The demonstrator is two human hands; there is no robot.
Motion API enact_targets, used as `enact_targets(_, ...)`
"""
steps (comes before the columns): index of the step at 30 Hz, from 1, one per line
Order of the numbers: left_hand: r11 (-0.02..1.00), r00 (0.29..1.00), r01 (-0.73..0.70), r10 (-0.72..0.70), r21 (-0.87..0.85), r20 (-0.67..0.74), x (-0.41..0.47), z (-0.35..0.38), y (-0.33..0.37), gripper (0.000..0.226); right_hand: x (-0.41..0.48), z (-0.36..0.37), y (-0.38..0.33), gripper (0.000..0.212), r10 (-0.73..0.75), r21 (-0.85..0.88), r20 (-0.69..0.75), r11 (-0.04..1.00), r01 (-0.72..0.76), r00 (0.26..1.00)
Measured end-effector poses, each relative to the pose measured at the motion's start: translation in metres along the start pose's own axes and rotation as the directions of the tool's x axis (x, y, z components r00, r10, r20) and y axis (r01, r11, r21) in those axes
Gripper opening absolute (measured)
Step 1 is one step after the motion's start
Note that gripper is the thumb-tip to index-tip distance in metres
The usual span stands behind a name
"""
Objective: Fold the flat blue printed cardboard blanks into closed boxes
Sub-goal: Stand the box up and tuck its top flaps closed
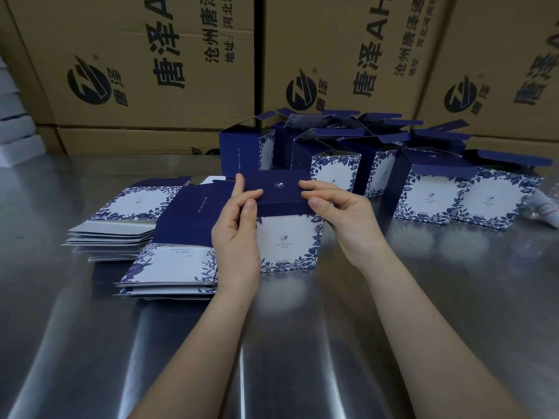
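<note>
Box (290, 240) upright, left grip (239, 225), right grip (341, 219) pinching lid (279, 189)

1 head-worn view, wide-angle, facing forward-down, close over table (90, 343), cartons (145, 95) at back.

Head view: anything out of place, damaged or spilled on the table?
No damage or spills. The flat blanks on the left are fanned unevenly, the folded boxes behind stand with top flaps open, and a white tube lies by the rightmost box.
</note>
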State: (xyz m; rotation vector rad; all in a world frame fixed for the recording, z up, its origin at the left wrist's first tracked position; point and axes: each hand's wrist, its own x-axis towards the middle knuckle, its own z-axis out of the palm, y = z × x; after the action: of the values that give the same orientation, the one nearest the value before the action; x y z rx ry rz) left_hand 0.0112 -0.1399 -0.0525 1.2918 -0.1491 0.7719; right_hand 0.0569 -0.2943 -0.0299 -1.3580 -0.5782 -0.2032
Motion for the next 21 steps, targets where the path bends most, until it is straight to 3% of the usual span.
enact_targets(8,0.999,1.000,0.008,-0.007,0.035,-0.011,-0.0011,-0.0007,-0.0046,0.031,-0.0014,-0.0025,-0.0006,0.016,0.076,0.123,0.032,0.989,-0.080,0.997)
enact_targets(15,0.997,1.000,0.015,-0.016,0.072,0.014,-0.0010,-0.0016,-0.0057,0.030,-0.0010,-0.0031,-0.0003,0.020,0.046,0.049,-0.042,0.998,-0.044,0.998)
enact_targets(21,0.998,0.998,0.002,-0.006,0.070,0.060,-0.0026,-0.0038,-0.0073,0.036,-0.0007,-0.0050,-0.0007,0.018,0.042,0.085,-0.046,0.996,-0.037,0.998)
